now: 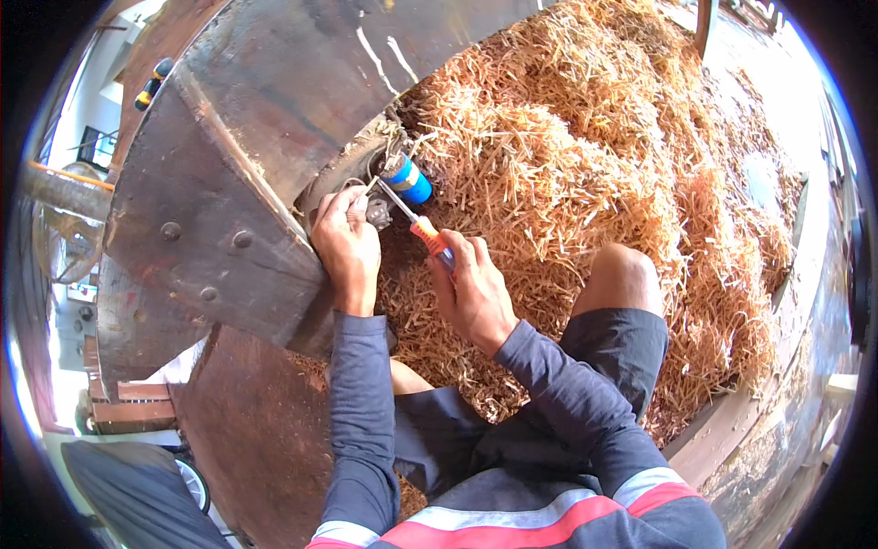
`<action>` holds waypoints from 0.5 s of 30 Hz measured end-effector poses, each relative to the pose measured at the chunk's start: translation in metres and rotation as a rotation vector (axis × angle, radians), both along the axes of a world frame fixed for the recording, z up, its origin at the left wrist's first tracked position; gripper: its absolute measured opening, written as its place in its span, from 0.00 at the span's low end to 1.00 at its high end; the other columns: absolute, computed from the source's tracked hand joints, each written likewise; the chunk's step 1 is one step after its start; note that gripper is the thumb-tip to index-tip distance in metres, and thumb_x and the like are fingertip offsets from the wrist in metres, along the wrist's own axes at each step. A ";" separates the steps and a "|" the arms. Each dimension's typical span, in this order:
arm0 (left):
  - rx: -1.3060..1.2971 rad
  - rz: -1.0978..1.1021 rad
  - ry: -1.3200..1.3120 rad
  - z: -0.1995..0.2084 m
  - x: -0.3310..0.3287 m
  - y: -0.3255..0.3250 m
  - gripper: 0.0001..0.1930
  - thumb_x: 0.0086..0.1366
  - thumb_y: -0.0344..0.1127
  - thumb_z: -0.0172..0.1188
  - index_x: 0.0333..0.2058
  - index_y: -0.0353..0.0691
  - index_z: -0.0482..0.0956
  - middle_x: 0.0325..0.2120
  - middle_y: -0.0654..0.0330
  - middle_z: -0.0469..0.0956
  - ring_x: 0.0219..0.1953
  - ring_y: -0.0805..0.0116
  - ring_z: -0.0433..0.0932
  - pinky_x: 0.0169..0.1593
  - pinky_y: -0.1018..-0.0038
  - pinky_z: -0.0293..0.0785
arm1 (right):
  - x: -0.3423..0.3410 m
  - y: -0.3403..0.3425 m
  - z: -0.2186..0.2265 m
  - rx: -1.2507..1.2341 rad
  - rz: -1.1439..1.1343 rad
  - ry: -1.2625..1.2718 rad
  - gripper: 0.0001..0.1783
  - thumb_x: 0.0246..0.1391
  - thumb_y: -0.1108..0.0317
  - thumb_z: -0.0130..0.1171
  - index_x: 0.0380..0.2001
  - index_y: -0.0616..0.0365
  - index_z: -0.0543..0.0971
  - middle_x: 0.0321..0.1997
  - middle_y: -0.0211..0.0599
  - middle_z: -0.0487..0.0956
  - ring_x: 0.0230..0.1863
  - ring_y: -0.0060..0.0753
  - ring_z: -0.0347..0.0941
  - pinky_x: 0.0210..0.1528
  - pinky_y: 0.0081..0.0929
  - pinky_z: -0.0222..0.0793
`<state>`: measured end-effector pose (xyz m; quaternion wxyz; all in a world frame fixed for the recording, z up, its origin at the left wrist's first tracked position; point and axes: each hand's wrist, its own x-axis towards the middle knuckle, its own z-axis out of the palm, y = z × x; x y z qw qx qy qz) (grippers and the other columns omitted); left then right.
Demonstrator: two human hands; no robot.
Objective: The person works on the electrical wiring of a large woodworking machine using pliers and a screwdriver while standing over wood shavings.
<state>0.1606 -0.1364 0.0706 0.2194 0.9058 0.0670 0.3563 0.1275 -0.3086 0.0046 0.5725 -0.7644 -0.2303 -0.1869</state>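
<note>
My right hand (474, 297) is wrapped round the orange-and-blue handle of a screwdriver (428, 234). Its metal shaft points up and left, the tip ending beside a blue cylindrical part (408, 180). Just left of that part, my left hand (350, 247) is closed, thumb and fingers pinched together among thin pale wires; what they hold is too small to make out. A greyish metal fitting (378, 214) shows by the left fingertips. All this sits in an opening at the edge of a large dark metal housing (265, 82).
Wood shavings (567, 174) are heaped against the housing and round my legs. Rounded bolt heads (241, 239) stick out of the metal. A yellow-and-black tool (153, 84) lies at the upper left. A wooden beam (722, 425) borders the heap on the right.
</note>
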 end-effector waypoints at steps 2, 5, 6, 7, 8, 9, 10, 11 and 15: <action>-0.020 -0.003 -0.031 -0.006 0.001 0.003 0.06 0.62 0.26 0.60 0.37 0.34 0.83 0.32 0.53 0.80 0.37 0.55 0.79 0.43 0.65 0.74 | 0.000 -0.002 0.000 -0.004 0.002 0.000 0.23 0.57 0.71 0.59 0.54 0.64 0.66 0.37 0.54 0.72 0.34 0.56 0.73 0.32 0.44 0.75; -0.054 -0.002 -0.066 -0.009 0.000 0.002 0.07 0.63 0.25 0.59 0.38 0.33 0.83 0.34 0.53 0.81 0.38 0.55 0.79 0.44 0.65 0.74 | 0.001 -0.001 -0.003 0.009 0.015 0.002 0.23 0.59 0.68 0.59 0.54 0.63 0.66 0.38 0.53 0.72 0.33 0.55 0.74 0.32 0.44 0.75; 0.018 0.039 -0.053 -0.010 -0.001 0.002 0.07 0.63 0.25 0.59 0.38 0.32 0.83 0.34 0.53 0.81 0.38 0.55 0.79 0.45 0.64 0.74 | 0.001 -0.002 -0.003 0.013 0.018 0.020 0.23 0.59 0.67 0.59 0.54 0.62 0.66 0.38 0.52 0.71 0.32 0.55 0.74 0.32 0.44 0.74; 0.015 0.038 -0.057 -0.011 -0.001 0.000 0.07 0.63 0.25 0.59 0.39 0.32 0.83 0.34 0.53 0.81 0.38 0.54 0.79 0.45 0.64 0.74 | 0.001 -0.002 -0.005 0.013 -0.001 0.035 0.23 0.59 0.67 0.59 0.54 0.62 0.66 0.38 0.52 0.71 0.32 0.55 0.74 0.32 0.44 0.74; 0.016 0.044 -0.064 -0.010 -0.001 -0.002 0.07 0.63 0.25 0.59 0.39 0.32 0.83 0.34 0.52 0.80 0.38 0.54 0.79 0.45 0.64 0.74 | 0.002 -0.002 -0.005 -0.001 0.031 0.056 0.24 0.58 0.69 0.60 0.55 0.63 0.66 0.38 0.53 0.72 0.34 0.55 0.73 0.34 0.43 0.74; 0.036 0.049 -0.059 -0.010 -0.001 -0.001 0.07 0.63 0.25 0.58 0.39 0.32 0.83 0.34 0.53 0.80 0.39 0.54 0.79 0.45 0.64 0.74 | 0.002 -0.002 -0.005 -0.015 0.064 0.077 0.26 0.57 0.70 0.61 0.56 0.63 0.65 0.39 0.53 0.72 0.36 0.54 0.72 0.37 0.42 0.73; 0.069 0.059 -0.057 -0.011 -0.002 -0.001 0.08 0.64 0.26 0.58 0.40 0.32 0.83 0.35 0.53 0.80 0.38 0.59 0.79 0.45 0.68 0.74 | 0.001 -0.003 -0.005 -0.013 0.056 0.086 0.26 0.57 0.70 0.61 0.56 0.63 0.65 0.39 0.53 0.72 0.36 0.54 0.72 0.37 0.42 0.73; 0.084 0.064 -0.054 -0.011 -0.002 -0.003 0.08 0.64 0.25 0.58 0.40 0.32 0.82 0.35 0.53 0.80 0.38 0.59 0.79 0.45 0.68 0.74 | 0.001 -0.004 -0.004 0.014 0.049 0.073 0.23 0.58 0.69 0.60 0.54 0.61 0.66 0.37 0.51 0.71 0.35 0.54 0.73 0.35 0.43 0.74; 0.095 0.063 -0.080 -0.011 0.001 -0.009 0.08 0.64 0.25 0.58 0.40 0.32 0.82 0.35 0.54 0.80 0.38 0.59 0.79 0.45 0.68 0.74 | 0.001 -0.006 -0.004 0.051 0.037 0.057 0.19 0.58 0.68 0.59 0.51 0.59 0.67 0.35 0.49 0.70 0.34 0.53 0.73 0.33 0.43 0.74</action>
